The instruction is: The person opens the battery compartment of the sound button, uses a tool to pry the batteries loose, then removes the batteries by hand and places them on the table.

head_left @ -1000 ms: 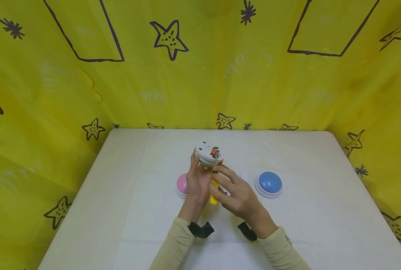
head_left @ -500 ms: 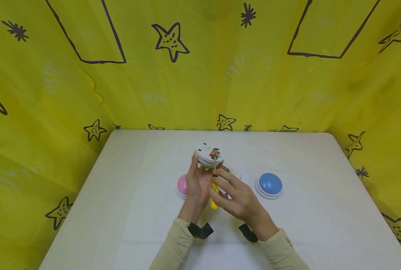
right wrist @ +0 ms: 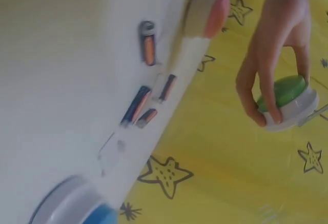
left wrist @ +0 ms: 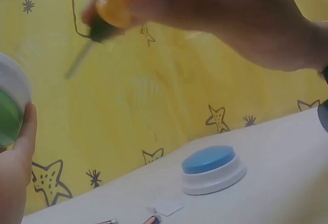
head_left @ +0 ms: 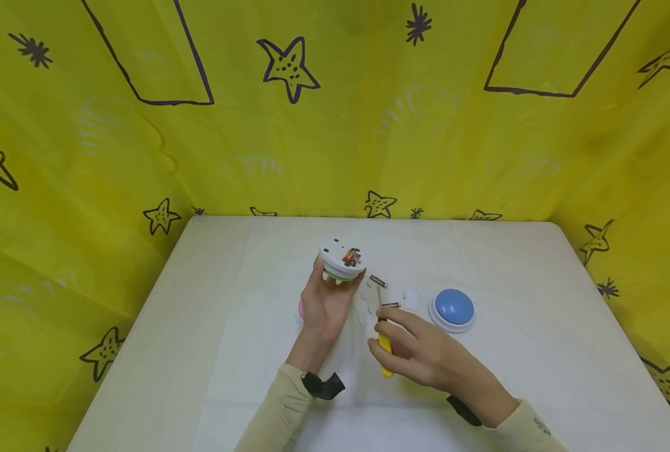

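Observation:
My left hand grips a round push button, its white base turned up and green dome down. Small coloured parts show in a recess of that base, too small to make out. In the left wrist view the green dome is at the left edge. My right hand holds a screwdriver by its yellow handle, shaft pointing away and apart from the base. Between and beyond the hands lie batteries; the right wrist view shows several, one a dark-and-orange battery.
A blue push button stands right of my right hand. A pink push button is mostly hidden behind my left hand. A small flat white piece lies near the batteries. Yellow curtain closes off the table's far edge.
The screwdriver tip was at the recess in the base; my right hand has pulled it back and to the right. My left hand has shifted slightly left with the button, uncovering batteries.

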The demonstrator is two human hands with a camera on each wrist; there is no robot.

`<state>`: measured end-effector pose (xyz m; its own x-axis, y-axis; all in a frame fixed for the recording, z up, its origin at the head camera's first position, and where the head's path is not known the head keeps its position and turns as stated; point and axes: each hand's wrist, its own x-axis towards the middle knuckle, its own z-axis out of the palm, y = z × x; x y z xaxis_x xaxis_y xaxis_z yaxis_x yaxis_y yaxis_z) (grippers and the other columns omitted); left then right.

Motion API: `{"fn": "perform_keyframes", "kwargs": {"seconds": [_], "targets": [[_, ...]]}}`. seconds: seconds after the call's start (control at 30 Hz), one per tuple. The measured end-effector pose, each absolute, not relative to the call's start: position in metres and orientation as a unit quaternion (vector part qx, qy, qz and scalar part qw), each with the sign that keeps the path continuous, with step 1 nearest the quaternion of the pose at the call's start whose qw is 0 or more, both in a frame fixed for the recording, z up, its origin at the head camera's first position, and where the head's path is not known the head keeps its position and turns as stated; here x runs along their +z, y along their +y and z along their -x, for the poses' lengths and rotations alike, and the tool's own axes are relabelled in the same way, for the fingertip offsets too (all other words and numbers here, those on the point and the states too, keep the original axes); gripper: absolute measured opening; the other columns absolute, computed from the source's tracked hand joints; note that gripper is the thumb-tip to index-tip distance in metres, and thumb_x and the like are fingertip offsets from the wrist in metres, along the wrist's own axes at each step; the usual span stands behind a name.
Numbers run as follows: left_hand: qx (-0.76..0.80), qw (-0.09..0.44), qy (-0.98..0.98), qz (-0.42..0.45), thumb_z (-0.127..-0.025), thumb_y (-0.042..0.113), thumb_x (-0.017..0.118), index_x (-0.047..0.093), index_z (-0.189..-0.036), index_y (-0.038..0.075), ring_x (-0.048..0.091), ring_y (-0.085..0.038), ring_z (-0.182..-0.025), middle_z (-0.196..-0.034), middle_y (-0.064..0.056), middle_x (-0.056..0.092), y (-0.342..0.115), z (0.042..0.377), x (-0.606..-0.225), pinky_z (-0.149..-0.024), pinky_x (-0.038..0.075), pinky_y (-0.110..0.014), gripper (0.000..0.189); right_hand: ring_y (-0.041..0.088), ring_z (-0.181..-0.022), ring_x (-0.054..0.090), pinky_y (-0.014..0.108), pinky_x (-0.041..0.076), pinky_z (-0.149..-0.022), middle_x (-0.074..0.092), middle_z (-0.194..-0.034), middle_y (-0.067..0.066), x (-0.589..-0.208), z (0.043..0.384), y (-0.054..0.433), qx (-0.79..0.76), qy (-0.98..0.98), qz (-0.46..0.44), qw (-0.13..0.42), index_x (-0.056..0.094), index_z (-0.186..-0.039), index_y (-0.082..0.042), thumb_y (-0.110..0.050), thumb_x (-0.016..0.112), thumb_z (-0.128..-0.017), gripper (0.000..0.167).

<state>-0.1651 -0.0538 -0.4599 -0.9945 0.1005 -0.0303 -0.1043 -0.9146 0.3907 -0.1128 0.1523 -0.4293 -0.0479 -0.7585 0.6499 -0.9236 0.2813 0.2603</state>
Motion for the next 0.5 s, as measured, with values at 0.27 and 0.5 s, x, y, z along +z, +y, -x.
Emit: {"fn": "perform_keyframes", "kwargs": {"seconds": [0.27,0.5], "targets": [[0.973,0.066,0.219,0.011,-0.107,0.035,0.052,0.011,-0.167,0.034,0.023,-0.039,-0.158,-0.171,-0.009,0.016,-0.064,0.16,-0.459,-0.129,0.025,-0.057,0.073,0.022,-0.113,0.063,0.033,0.059,-0.096,0.065,-0.121,0.005,-0.43,0.097,0.177,0.013,-0.775,-0.593,0.218,0.056,-0.14,-0.016,-0.007,0.03,-0.113,0.039],[0.972,0.068,0.225,0.024,-0.107,0.032,0.051,0.022,-0.164,0.034,0.023,-0.04,-0.157,-0.171,-0.008,0.018,-0.068,0.155,-0.46,-0.128,0.026,-0.059,0.064,0.011,-0.102,0.059,0.028,0.056,-0.092,0.065,-0.121,-0.003,-0.423,0.084,0.18,-0.02,-0.835,-0.545,0.071,0.052,-0.149,-0.014,-0.011,0.08,-0.089,0.067]]}}
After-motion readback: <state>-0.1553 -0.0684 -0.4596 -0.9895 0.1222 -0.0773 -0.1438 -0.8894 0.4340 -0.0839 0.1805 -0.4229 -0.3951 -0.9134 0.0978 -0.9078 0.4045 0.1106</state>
